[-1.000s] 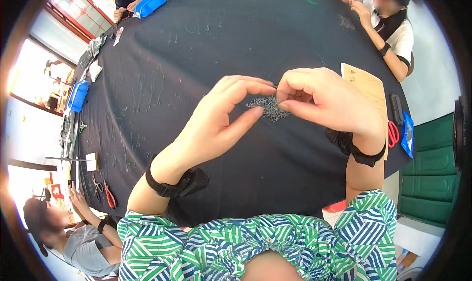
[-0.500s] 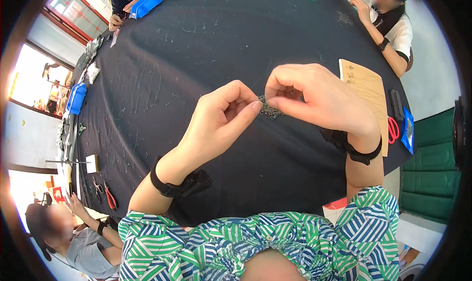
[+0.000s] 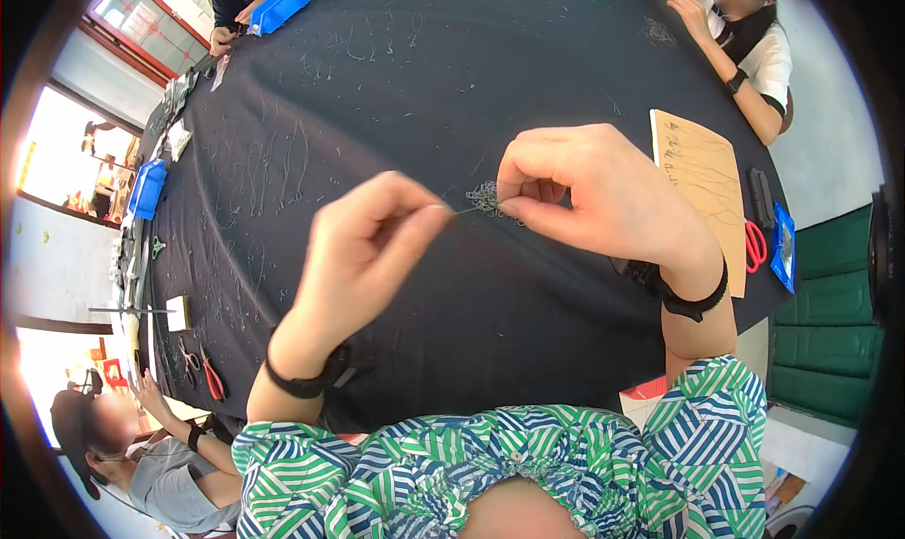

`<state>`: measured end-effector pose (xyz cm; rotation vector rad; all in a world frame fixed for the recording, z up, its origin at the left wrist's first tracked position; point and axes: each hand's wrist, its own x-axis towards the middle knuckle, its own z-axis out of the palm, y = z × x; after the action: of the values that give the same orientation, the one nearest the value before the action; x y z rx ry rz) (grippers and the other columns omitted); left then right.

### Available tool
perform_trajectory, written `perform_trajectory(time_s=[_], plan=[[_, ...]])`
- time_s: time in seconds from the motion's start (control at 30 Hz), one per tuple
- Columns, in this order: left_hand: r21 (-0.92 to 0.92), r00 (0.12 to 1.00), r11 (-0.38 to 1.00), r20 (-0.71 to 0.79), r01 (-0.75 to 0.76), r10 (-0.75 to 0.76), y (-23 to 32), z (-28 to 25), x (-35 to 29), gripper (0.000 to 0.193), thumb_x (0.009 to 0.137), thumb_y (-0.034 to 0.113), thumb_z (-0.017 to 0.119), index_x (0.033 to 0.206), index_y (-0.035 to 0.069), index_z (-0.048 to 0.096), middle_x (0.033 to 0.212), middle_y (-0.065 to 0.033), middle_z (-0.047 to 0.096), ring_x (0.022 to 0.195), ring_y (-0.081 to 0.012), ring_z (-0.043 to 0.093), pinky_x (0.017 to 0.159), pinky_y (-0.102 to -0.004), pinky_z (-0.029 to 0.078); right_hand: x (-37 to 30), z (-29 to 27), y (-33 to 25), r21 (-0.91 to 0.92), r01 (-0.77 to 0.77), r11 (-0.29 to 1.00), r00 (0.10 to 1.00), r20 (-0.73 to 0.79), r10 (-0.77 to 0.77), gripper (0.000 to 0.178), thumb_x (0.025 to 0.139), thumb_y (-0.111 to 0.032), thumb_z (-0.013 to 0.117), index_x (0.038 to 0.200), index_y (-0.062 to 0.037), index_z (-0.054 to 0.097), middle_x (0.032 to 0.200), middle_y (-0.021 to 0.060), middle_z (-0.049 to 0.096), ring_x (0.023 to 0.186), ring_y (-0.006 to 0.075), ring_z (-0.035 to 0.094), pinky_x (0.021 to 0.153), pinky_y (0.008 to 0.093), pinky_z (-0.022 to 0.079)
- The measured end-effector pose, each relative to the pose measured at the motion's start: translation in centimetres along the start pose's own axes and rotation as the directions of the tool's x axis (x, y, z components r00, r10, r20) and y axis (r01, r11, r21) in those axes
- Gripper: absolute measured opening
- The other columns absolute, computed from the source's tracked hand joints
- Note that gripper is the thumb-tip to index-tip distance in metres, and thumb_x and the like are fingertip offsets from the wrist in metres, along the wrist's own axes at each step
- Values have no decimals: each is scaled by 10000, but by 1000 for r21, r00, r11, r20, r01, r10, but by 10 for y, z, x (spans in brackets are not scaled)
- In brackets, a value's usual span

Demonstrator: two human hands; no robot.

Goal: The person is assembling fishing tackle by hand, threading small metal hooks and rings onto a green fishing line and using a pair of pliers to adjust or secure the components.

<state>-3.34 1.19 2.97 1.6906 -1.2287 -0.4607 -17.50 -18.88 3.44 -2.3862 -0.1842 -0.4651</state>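
Note:
A thin green line [image 3: 468, 210] runs between my two hands above the black cloth. My left hand [image 3: 363, 251] pinches one part of it between thumb and forefinger. Closed in a pinch on the other part is my right hand [image 3: 594, 195]; whatever else lies in its fingertips is too small to make out. Just behind the fingertips sits a small heap of tangled grey metal pieces [image 3: 483, 198], partly hidden by my right hand.
Black cloth [image 3: 424, 350] covers the table, strewn with loose thin lines [image 3: 283, 166]. On the right lie a tan board [image 3: 712, 176], red-handled scissors [image 3: 754, 247] and a blue packet [image 3: 783, 247]. Pliers [image 3: 212, 377] and blue trays [image 3: 146, 189] are at the left. Several other people sit around.
My left hand has drawn away to the left and slightly down, so the green line now shows stretched between my hands. My right hand has shifted slightly left.

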Motion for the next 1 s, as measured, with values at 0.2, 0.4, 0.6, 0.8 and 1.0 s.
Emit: perform_trajectory(time_s=[0.2,0.4,0.6,0.8,1.0], plan=[[356,970,905,-157,233,-188,13,-54,-29,56,879,36,673,875,-15,650,693,-15,590,620,-70,518,577,-221,412,-2,-5,4,-31,-64,997,998,0,64,86,789,-104,638,794,-25,606,756,126,630,698,297,624,614,379,478],[716,996,692,81,-91,47,6,-36,-24,367,822,112,708,1163,12,617,1204,-139,634,1150,-330,564,986,-394,433,-2,-2,8,-59,-37,998,999,10,38,95,800,-49,693,818,9,620,710,92,595,599,185,592,552,288,465],[68,968,997,246,43,-58,-13,13,10,281,952,104,615,1207,-9,579,1022,-77,685,950,-140,656,856,-281,498,0,3,10,-64,-39,997,999,18,40,95,792,-52,695,823,3,624,715,98,593,601,198,586,549,297,452],[-316,957,918,235,240,-169,-36,40,19,192,977,158,609,1061,-14,598,740,45,550,650,1,473,579,-195,381,0,5,11,-145,-125,982,988,68,136,89,784,-119,644,793,-35,614,755,131,636,723,313,628,627,396,483],[-265,954,933,236,244,-183,-49,40,18,114,978,121,603,994,9,614,717,102,486,632,22,372,579,-165,307,-1,13,22,-132,-58,990,994,81,69,88,759,-47,669,784,-15,591,709,90,584,612,238,574,538,327,435]])
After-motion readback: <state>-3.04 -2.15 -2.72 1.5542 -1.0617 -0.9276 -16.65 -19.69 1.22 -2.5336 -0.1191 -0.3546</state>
